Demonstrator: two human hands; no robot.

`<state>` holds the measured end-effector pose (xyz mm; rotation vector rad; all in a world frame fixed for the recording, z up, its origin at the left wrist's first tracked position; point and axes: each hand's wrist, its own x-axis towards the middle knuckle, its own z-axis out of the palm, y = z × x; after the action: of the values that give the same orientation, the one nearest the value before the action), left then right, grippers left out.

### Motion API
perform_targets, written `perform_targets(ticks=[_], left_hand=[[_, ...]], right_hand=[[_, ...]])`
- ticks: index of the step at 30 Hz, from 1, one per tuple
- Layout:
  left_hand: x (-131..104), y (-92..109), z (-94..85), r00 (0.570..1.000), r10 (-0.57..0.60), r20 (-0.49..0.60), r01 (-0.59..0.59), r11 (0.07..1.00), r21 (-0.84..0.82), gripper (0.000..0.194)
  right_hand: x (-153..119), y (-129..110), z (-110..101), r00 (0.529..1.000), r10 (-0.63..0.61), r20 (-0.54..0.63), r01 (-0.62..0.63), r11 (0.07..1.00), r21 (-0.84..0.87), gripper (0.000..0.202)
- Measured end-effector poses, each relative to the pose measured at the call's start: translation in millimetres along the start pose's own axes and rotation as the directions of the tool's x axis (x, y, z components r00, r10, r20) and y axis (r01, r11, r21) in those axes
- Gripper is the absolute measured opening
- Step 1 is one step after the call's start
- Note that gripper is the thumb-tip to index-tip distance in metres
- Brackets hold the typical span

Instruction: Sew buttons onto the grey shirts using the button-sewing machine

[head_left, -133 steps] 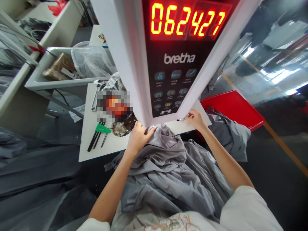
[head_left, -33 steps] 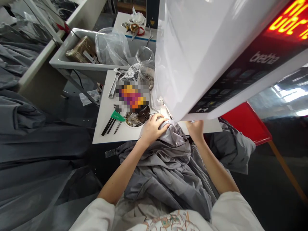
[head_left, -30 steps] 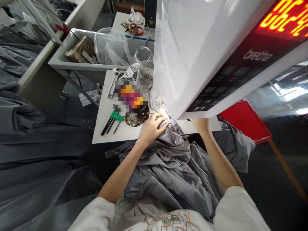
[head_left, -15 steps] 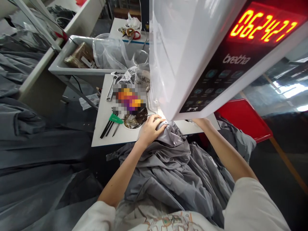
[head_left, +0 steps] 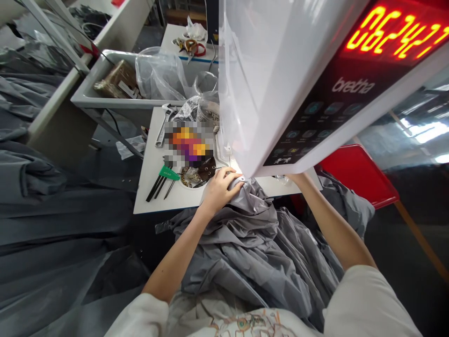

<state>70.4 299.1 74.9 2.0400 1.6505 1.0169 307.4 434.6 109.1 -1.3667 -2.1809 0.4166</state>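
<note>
We've got our left hand on the grey fabric, thumb and fingers narrow, holding its far edge right beside a small round metal fastener. That edge sits just under the near lower corner of the white machine head; the rest bunches toward us and drapes over our lap. Right hand is mostly hidden behind the head, only the wrist end showing; we can't tell wide, narrow or holding. Small clear item just left of it, too unclear to name.

Display reads 06242, last digit cut off. On the white table, left side: adjustable wrench, green key holder with black keys, round recess with brass-coloured bits. Red tray to our right; grey trough far left, holding a clear bag.
</note>
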Motion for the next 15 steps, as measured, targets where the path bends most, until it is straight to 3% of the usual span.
perform_targets(ticks=[4,8,11,15], left_hand=[[0,2,-2.0,1.000,-0.012,0.014,0.012,1.000,-0.004,0.032],[0,2,-2.8,1.000,-0.007,0.009,0.007,1.000,0.006,0.031],[0,2,-2.9,1.000,0.008,-0.002,-0.008,1.000,0.014,0.031],[0,2,-2.7,1.000,0.023,-0.008,-0.023,0.999,0.023,0.029]], right_hand=[[-17,-25,-5,0.996,0.085,-0.034,-0.083,0.994,0.075,0.010],[-45,-65,7,0.996,0.020,-0.088,-0.006,0.988,0.153,0.015],[-60,-85,22,0.991,-0.093,-0.091,0.094,0.996,0.001,0.021],[-65,-93,34,0.951,-0.302,-0.063,0.282,0.935,-0.215,0.028]])
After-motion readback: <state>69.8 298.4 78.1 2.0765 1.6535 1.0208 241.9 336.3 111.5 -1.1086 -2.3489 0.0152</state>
